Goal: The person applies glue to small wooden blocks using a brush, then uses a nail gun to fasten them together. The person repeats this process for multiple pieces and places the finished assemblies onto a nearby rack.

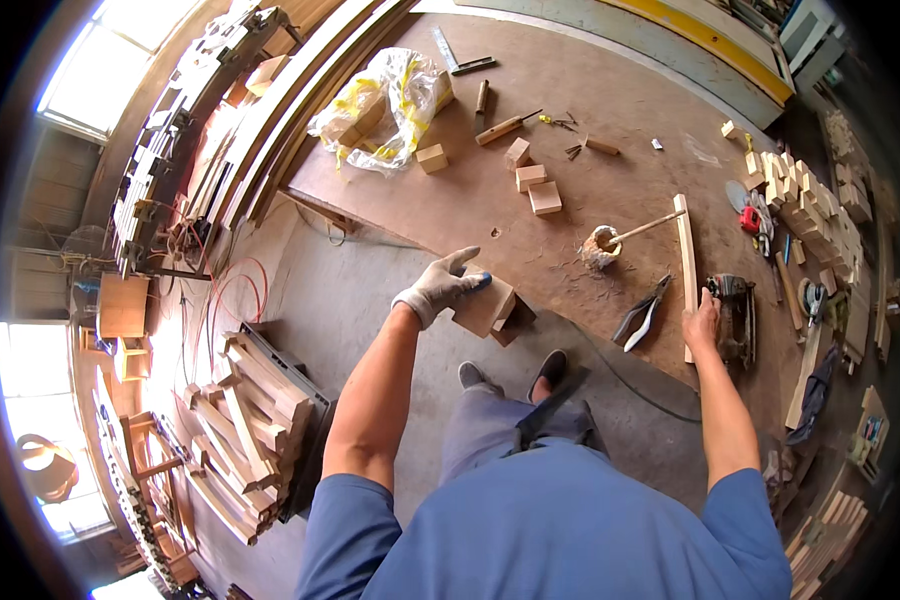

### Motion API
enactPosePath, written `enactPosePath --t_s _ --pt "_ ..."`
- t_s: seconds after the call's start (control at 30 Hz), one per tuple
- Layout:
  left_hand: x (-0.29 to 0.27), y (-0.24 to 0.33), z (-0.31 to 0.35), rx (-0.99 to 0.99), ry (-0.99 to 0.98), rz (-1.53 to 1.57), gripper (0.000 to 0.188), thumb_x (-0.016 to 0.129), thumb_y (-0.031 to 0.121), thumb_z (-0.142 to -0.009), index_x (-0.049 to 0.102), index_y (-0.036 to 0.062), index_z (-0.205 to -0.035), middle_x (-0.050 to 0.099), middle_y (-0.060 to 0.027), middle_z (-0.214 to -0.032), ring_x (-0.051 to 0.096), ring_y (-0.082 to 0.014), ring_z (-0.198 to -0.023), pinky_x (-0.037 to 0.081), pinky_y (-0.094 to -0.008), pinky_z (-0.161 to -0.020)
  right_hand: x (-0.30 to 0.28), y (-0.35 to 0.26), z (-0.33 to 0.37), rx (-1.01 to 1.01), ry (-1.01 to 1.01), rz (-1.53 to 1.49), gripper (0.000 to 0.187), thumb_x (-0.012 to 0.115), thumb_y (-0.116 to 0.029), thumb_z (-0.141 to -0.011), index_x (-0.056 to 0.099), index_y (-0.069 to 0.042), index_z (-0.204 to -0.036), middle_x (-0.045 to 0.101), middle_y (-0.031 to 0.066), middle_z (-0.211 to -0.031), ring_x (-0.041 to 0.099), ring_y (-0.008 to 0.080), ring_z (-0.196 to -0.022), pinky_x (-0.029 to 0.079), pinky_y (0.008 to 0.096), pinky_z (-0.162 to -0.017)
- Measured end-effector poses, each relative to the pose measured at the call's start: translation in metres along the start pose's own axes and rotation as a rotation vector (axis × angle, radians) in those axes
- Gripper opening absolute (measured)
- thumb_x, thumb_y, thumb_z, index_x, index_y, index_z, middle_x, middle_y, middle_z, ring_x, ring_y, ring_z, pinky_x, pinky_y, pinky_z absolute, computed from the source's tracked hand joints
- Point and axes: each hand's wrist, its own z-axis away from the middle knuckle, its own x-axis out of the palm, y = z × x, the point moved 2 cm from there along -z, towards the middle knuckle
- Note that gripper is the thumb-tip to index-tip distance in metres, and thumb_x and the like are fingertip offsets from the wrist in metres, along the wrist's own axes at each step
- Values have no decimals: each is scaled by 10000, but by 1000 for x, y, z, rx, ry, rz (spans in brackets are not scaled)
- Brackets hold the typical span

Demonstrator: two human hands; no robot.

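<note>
Farthest left of the landmark, a crusted, pale round pot (597, 250) with a wooden stick (650, 225) leaning out of it, pale brown wooden strips (240, 425) lie stacked in a pile. Beyond the pot and to its left, a crumpled clear-and-yellow plastic bag (410, 95) sits on the brown flat-topped table (370, 205).

Left of the pot and nearer the person, the left hand (440, 287), in a pale glove with a blue fingertip, appears closed on a tan squared wooden block (485, 308), one finger stretched away from it. The block is just off the table edge, above the floor. Up and left of the pot stand light wooden cubes (545, 197).

Right of the pot and nearer the person lie pliers with black and white handles (643, 328), then a long pale square-sided wooden strip (687, 260). Farther right, the bare right hand (703, 320) is at a black power tool (738, 305); whether its fingers close around the handle I cannot tell.

The step in hand looks like steadying the block while reaching the tool. The next move probably calls for a sure hold on the tool's handle, with the left fingers kept clear of its working end.
</note>
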Motion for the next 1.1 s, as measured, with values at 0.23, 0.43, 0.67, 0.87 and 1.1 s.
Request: enactPosePath --t_s 0.23,0.43,0.67,0.87,1.1 --pt "13 -9 -2 55 -25 44 749 815 311 -953 505 38 -1578 674 -127 -1355 630 -194 -1206 519 -323 -1038 -17 -58 53 -203 169 -87 650 750 -100 -893 523 1 -1494 583 272 -1380 565 451 -1294 466 490 -1117" --pt "17 -13 4 118 176 169 719 775 377 -985 521 9 -1548 654 -206 -1440 630 -265 -1313 506 -362 -1093 -34 -178 74 -484 116 -166 501 773 -113 -865 649 -16 -1340 678 198 -1256 667 393 -1171 544 455 -1020" --pt "18 -27 37 204 442 189 715 790 370 -967 538 -8 -1519 642 -229 -1458 631 -287 -1342 509 -400 -1112 22 -285 -8 -476 -36 -161 606 841 -305 -828 642 -22 -1326 644 221 -1306 636 395 -1223 540 481 -1026" --pt "43 -39 84 151 858 53 655 838 282 -912 597 39 -1471 657 -186 -1406 670 -306 -1218 526 -408 -1059 52 -361 -67 -198 -310 -34 690 867 -408 -813 567 -57 -1326 606 208 -1388 608 394 -1292 533 493 -1063" --pt "101 -19 129 173 1141 -110 564 790 142 -936 594 -9 -1443 644 -196 -1402 625 -314 -1308 491 -425 -1121 86 -350 -86 -216 -338 -68 625 839 -372 -836 558 -64 -1302 696 186 -1244 684 384 -1166 568 494 -996"
